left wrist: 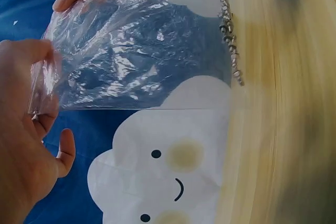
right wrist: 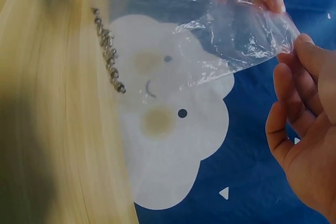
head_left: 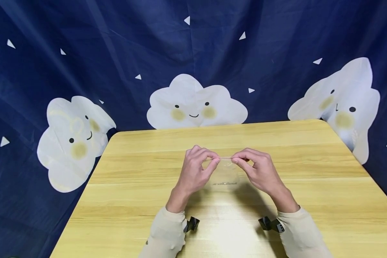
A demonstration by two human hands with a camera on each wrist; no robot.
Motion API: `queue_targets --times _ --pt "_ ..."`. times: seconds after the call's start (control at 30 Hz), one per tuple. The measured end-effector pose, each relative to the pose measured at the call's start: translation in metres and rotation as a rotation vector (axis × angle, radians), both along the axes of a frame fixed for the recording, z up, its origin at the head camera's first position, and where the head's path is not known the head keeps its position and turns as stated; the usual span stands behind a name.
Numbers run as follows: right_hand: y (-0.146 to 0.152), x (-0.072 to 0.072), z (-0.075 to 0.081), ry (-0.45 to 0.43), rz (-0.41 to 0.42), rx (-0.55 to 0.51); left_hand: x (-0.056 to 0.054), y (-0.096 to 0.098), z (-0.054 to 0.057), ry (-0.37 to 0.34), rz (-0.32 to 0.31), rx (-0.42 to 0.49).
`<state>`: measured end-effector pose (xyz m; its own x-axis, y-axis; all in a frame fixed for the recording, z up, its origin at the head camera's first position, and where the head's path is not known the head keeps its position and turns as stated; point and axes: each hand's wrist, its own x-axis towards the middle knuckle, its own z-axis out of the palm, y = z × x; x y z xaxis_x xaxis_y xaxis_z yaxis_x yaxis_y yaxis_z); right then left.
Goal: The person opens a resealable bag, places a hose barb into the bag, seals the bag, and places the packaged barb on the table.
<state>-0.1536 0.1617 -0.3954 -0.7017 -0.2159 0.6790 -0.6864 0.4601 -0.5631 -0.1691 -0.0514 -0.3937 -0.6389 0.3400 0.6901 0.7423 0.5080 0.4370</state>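
Note:
A clear plastic zip bag (head_left: 225,172) hangs over the table between both hands, its top edge stretched level. My left hand (head_left: 195,170) pinches one top corner between thumb and forefinger. At the opposite corner, my right hand (head_left: 261,171) pinches the same edge, thumb below the forefinger. Small metal screws (left wrist: 229,38) lie in a row along the bag's bottom, as the right wrist view also shows with the silvery screws (right wrist: 108,51). Wrinkles and glare cover the plastic near the fingers. A thin reddish line runs along the top edge.
Below the hands is a light wood table (head_left: 122,200) with rounded far corners. Behind it hangs a dark blue curtain (head_left: 122,43) printed with white smiling clouds and small triangles. Black wrist cameras (head_left: 192,224) sit at the beige sleeves (head_left: 166,233).

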Motion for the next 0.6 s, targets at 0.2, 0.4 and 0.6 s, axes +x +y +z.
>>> queue_targets --times 0.2,0.4,0.6 --pt "-0.0022 0.0002 0.0003 0.004 0.028 0.006 0.0000 0.0016 0.0004 0.037 -0.003 -0.043" --pt "-0.0014 0.0009 0.0021 0.016 0.008 0.008 0.0009 0.0027 0.0015 0.033 0.020 -0.055" --pt "-0.0018 0.0010 0.0012 0.022 0.009 0.007 0.0022 0.0060 0.0017 0.069 0.001 -0.048"
